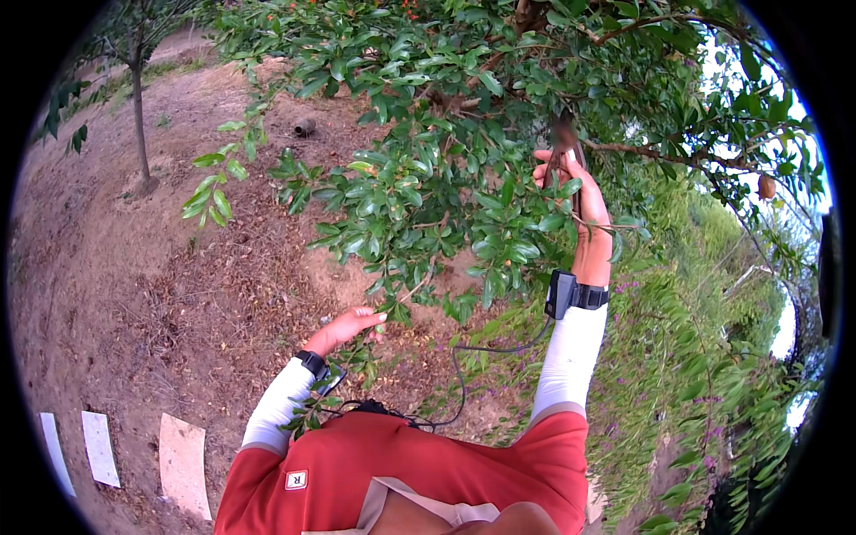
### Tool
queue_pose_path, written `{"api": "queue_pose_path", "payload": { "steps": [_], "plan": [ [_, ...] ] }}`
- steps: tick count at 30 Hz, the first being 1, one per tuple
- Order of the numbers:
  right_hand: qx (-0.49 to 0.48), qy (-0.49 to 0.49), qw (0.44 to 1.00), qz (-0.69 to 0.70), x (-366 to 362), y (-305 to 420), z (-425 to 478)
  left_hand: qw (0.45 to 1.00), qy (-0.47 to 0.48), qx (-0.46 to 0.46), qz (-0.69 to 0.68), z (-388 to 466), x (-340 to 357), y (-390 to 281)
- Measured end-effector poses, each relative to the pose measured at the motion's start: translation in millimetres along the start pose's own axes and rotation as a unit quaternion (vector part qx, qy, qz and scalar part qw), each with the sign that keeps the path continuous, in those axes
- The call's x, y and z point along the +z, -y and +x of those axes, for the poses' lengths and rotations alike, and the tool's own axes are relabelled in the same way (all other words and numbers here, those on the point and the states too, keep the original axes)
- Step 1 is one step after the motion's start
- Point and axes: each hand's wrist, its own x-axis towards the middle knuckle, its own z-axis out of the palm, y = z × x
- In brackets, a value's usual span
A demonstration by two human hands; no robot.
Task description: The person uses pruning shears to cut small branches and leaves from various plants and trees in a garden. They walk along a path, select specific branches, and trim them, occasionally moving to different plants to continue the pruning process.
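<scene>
My left hand point(353, 326), low and left of centre, pinches a thin leafy branch point(416, 289) between thumb and fingers. Raised into the foliage at the upper right, my right hand point(568, 175) is wrapped round a slim dark object point(580, 207) that runs down along the palm and wrist. Its upper end is blurred, so its kind cannot be told. Glossy green leaves point(401, 194) of the shrub fill the space between and above my hands. A black device point(560, 294) is strapped to the right forearm, over a white sleeve.
A thicker branch point(642, 150) reaches right from beside my right hand, towards a brownish fruit point(766, 187). A black cable point(461, 374) hangs between my arms. Pale stepping slabs point(182, 461) lie on the dirt at lower left. A thin tree trunk point(140, 120) stands at upper left.
</scene>
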Motion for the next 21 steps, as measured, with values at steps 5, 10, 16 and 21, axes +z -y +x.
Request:
{"api": "queue_pose_path", "payload": {
  "steps": [5,10,16,21],
  "plan": [
    [-0.009,-0.001,0.999,0.042,2.3,2.0,11.4,1.0,0.003,-0.002,0.006,4.4,-6.9,8.1],
    [-0.03,-0.036,0.999,-0.009,3.7,0.8,14.4,1.0,0.007,0.003,0.004,8.0,-10.3,17.1],
    [-0.042,-0.09,0.995,-0.033,5.5,-10.3,13.9,1.0,0.0,-0.007,0.021,8.0,-5.5,13.8],
    [-0.034,-0.152,0.984,-0.085,16.2,-6.2,12.0,1.0,-0.005,-0.01,0.027,3.8,1.6,2.8]
  ]
}}
